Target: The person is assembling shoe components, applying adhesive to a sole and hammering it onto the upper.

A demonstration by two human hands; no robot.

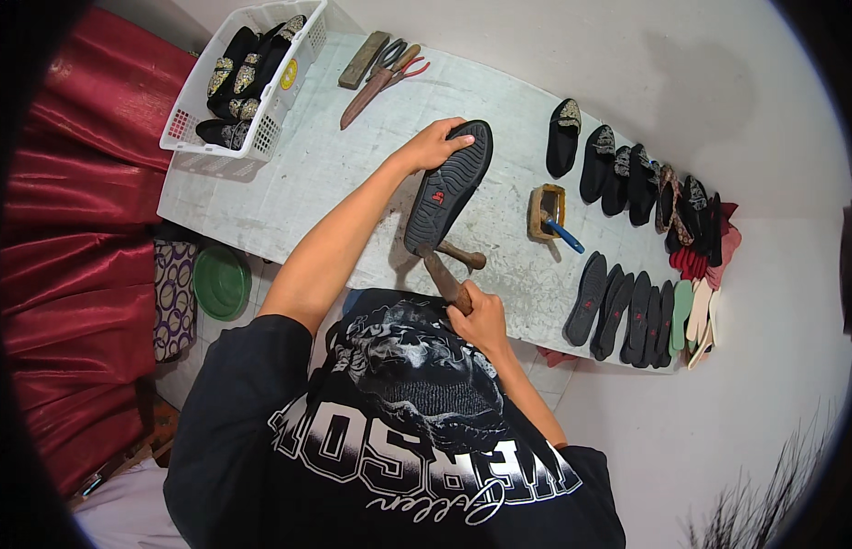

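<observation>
A black slip-on shoe is held sole-up above a pale worktop, its wavy black tread and small red mark facing the viewer. The person's left hand is closed around the shoe's far end, thumb pressed on the sole and fingers curling behind. The right hand, nearer the body than the shoe, is wrapped firmly around a wooden-handled tool; its tip meets the shoe's near end in the view, though actual contact is unclear. Just beside that end, right of the shoe, is a wooden handle with a rounded knob. Beyond the shoe to the left lie a brown-bladed knife, red-handled pliers and a rectangular block; farther left stands a white basket of embellished black shoes. Right of the shoe sits a square glue-stained container with a blue-handled brush; farther right are rows of embellished shoes and loose soles.
</observation>
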